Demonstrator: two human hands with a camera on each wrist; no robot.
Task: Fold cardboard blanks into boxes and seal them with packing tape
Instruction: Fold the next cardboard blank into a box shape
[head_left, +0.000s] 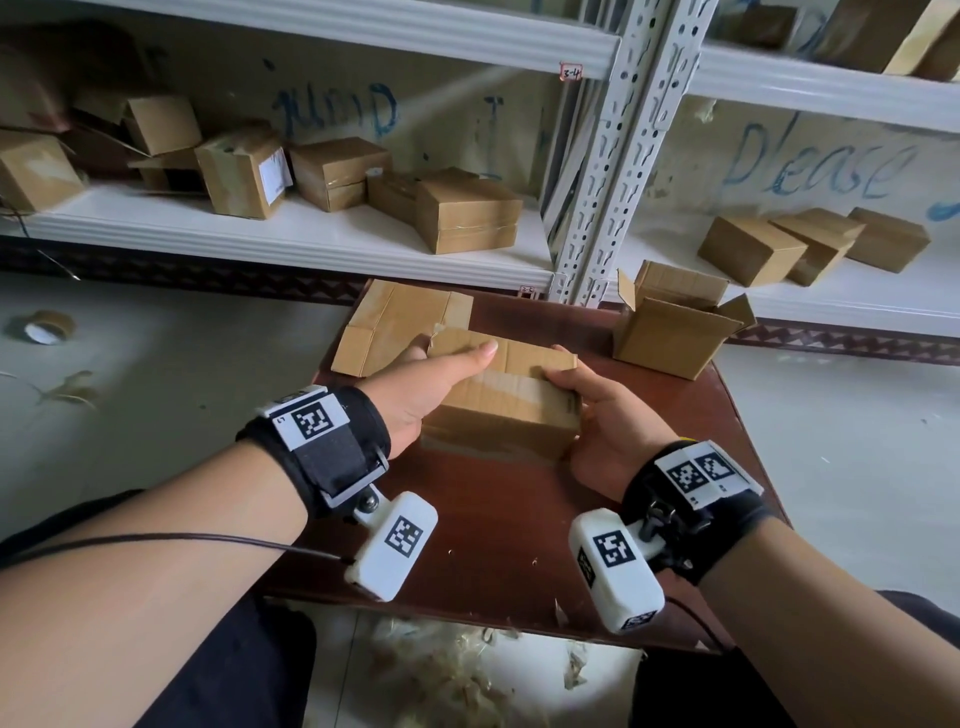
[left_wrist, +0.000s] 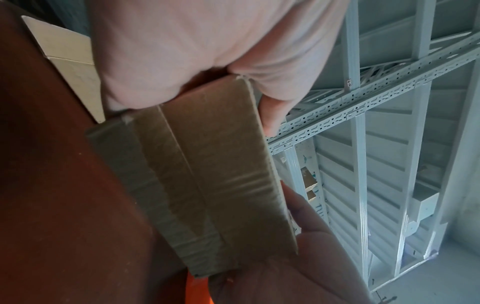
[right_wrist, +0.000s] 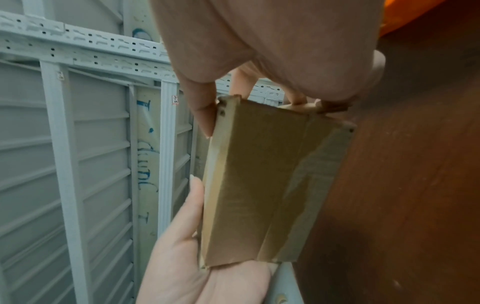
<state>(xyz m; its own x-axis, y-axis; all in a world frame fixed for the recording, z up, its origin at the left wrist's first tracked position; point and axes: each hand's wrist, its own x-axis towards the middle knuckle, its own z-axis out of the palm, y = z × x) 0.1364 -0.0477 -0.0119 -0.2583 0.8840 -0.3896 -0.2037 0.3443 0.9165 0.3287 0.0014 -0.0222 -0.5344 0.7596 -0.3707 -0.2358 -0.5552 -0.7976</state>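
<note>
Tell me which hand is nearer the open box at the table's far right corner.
Right. The right hand grips the taped box's right end, just below the open box; the left hand holds the opposite end, farther away.

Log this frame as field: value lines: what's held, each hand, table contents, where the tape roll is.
held item: small cardboard box, tape strip visible along its side, resting on the table
left hand: grips the box's left end, thumb over the top edge
right hand: grips the box's right end
table: dark red-brown; also carries a flat blank behind the left hand and an open box at the far right
tape roll: on the floor, far left, out of both hands
shelves: finished boxes lying loose
</note>
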